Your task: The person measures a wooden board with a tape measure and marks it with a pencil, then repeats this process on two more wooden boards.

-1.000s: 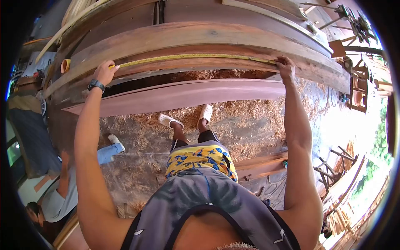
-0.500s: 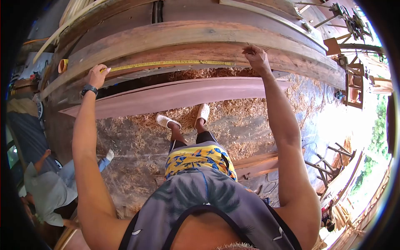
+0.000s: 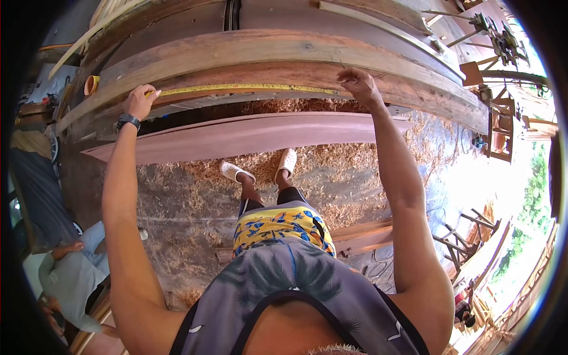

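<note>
A yellow tape measure (image 3: 245, 87) stretches along the side of a long reddish-brown timber beam (image 3: 284, 72). My left hand (image 3: 141, 100), with a dark watch on its wrist, is closed on the tape's left end at the beam. The tape's right end lies just below and left of my right hand (image 3: 360, 86). My right hand is held over the beam with its fingers curled together; whatever they pinch is too small to make out. Below the beam, a long pinkish board (image 3: 254, 137) lies lengthwise in front of my feet.
Wood shavings (image 3: 331, 171) cover the floor around my white clogs (image 3: 236, 172). More planks (image 3: 367, 236) lie behind me. At the left, another person (image 3: 74, 278) sits or crouches. An orange pipe-like ring (image 3: 91, 85) is beyond the beam's left end; wooden frames (image 3: 503, 127) stand at right.
My right hand has shifted slightly left and down along the beam. My left hand stays on the tape, almost unmoved. The other person at left has changed posture, with the arm lower.
</note>
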Motion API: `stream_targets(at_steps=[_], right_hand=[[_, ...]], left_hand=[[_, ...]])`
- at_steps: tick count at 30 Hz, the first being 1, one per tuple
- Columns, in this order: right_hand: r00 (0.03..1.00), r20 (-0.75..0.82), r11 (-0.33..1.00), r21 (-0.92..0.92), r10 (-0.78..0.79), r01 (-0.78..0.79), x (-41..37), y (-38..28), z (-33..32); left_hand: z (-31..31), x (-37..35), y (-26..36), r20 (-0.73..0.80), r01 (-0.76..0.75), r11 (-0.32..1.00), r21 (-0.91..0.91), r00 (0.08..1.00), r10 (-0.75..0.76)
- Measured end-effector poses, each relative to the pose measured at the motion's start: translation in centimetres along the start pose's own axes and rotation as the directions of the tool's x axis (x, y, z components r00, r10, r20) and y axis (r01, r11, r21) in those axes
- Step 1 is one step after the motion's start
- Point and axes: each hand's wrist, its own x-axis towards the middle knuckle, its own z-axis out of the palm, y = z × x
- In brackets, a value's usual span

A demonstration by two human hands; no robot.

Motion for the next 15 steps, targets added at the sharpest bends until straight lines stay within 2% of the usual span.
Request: stream_targets(at_steps=[5,8,10,15], right_hand=[[0.999,0.016,0.998,0.052,0.035,-0.036,0.4,0.5,0.4],[1.0,0.011,0.999,0.039,0.02,-0.02,0.5,0.4,0.5],[0.998,-0.048,0.999,-0.029,0.045,-0.047,0.4,-0.1,0.5],[0.997,-0.072,1.0,-0.027,0.0,-0.002,0.3,0.1,1.2]], left_hand=[[-0.2,0.6,-0.1,0.011,-0.011,1.0,0.005,1.0,0.011],[-0.6,0.6,0.4,0.026,0.005,1.0,0.02,1.0,-0.005],[-0.6,0.6,0.3,0.034,0.019,0.999,0.032,0.999,-0.02],[-0.8,0.6,0.4,0.056,0.03,0.999,0.023,0.998,-0.032]])
